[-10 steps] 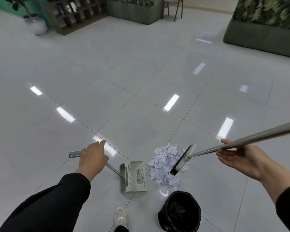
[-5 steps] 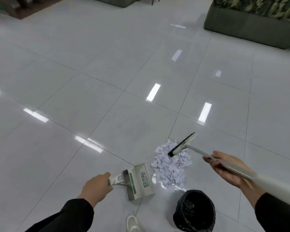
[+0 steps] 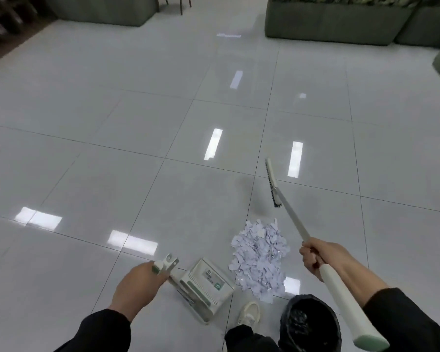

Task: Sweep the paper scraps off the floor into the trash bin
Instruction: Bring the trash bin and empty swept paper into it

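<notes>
paper scraps (image 3: 260, 260): one heap on the floor (image 3: 112, 153), between left hand (image 3: 137, 285) and right hand (image 3: 315, 257), just beside the dustpan (image 3: 206, 285) mouth. left grip clamped on the dustpan handle; right grip clamped on the broom (image 3: 290, 212), its head raised beyond the heap. advice: land bristles past the heap, draw in short strokes toward the pan, lip flat. trash bin (image 3: 313, 323): near the right forearm, partly cut off. pan label unreadable.
</notes>
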Motion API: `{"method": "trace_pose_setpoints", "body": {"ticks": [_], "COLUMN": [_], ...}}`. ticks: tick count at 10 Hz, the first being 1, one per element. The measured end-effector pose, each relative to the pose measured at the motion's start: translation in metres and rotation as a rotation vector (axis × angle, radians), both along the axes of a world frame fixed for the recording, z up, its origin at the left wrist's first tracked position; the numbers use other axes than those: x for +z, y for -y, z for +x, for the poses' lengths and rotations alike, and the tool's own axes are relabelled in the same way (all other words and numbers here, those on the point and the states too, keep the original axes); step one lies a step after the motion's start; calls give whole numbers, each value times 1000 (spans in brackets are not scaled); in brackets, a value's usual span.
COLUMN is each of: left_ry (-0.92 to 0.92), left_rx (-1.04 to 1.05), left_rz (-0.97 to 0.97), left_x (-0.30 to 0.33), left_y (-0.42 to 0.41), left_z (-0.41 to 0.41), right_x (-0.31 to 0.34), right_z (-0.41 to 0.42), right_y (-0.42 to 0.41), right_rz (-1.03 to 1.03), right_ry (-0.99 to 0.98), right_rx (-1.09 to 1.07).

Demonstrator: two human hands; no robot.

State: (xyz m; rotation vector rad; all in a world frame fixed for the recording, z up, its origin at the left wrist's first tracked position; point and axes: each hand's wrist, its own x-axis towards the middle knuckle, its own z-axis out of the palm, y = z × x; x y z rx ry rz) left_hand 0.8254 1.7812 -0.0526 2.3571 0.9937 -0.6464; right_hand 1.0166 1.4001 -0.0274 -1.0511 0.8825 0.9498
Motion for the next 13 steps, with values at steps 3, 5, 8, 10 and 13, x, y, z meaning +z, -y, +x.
{"method": "trace_pose_setpoints", "body": {"ticks": [3, 5, 8, 10, 13], "left_ry": [26, 21, 1, -26, -2], "left_rx": [-135, -384, -740, -892, -1018], "left_rz": [50, 72, 52, -15, -131], "left_x": [19, 16, -18, -44, -74], "left_y": [-20, -53, -150, -173, -133], "left_z": [129, 202, 317, 382, 436], "right_x": [-25, -27, -61, -88, -88], "right_z": [6, 28, 19, 35, 34], "right_y": [19, 22, -109, -184, -258], "right_rz": [-340, -489, -799, -712, -563], "right_ry": [80, 39, -58, -156, -184], "right_rx": [138, 217, 386, 293, 183]}}
